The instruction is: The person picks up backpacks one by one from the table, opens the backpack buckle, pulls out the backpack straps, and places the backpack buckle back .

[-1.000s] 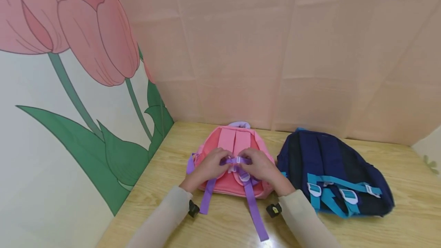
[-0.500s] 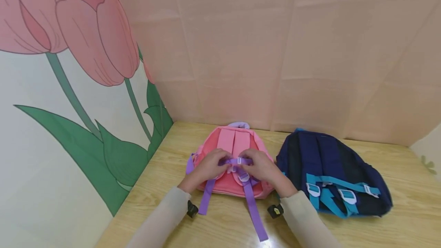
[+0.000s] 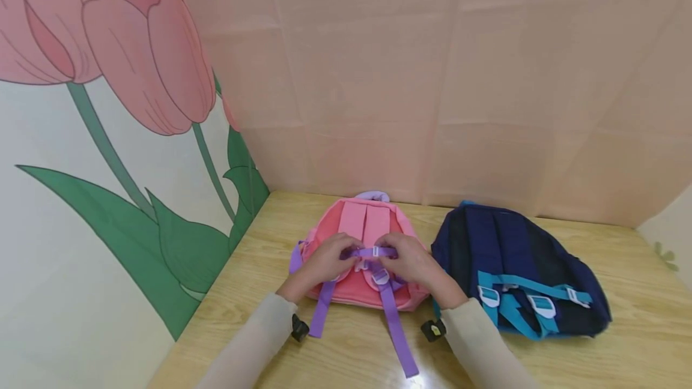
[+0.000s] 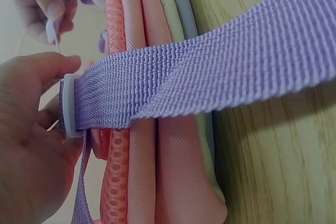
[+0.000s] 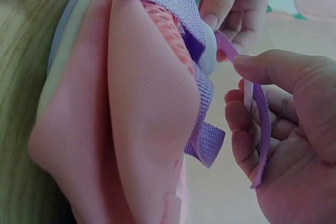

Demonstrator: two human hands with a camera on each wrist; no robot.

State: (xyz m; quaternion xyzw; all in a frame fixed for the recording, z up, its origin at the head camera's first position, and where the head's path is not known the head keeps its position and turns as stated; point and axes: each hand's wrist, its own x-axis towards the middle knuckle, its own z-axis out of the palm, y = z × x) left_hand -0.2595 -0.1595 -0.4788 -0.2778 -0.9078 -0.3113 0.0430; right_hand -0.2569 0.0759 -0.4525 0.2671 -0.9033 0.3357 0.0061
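A pink backpack (image 3: 354, 216) lies on the table with its shoulder-strap side up. Across its middle runs a narrow purple strap (image 3: 363, 253) with a small white slider (image 3: 375, 251). My left hand (image 3: 331, 257) pinches this strap on the left. My right hand (image 3: 405, 256) holds its other end; in the right wrist view the purple webbing (image 5: 264, 135) passes between thumb and fingers beside a white piece. A wide purple strap (image 4: 210, 77) crosses the left wrist view through a white buckle (image 4: 71, 106) by the left hand. Fingertips are partly hidden in the head view.
A dark blue backpack (image 3: 508, 242) with turquoise straps (image 3: 540, 286) lies close on the right. Two loose purple strap ends (image 3: 399, 335) trail toward the front of the wooden table (image 3: 238, 317). A curtain-like pink backdrop (image 3: 357, 77) stands behind, a tulip-painted wall (image 3: 124, 155) on the left.
The whole head view has slid slightly, so everything sits a little further left. Both hands keep their hold on the narrow purple strap with barely any movement.
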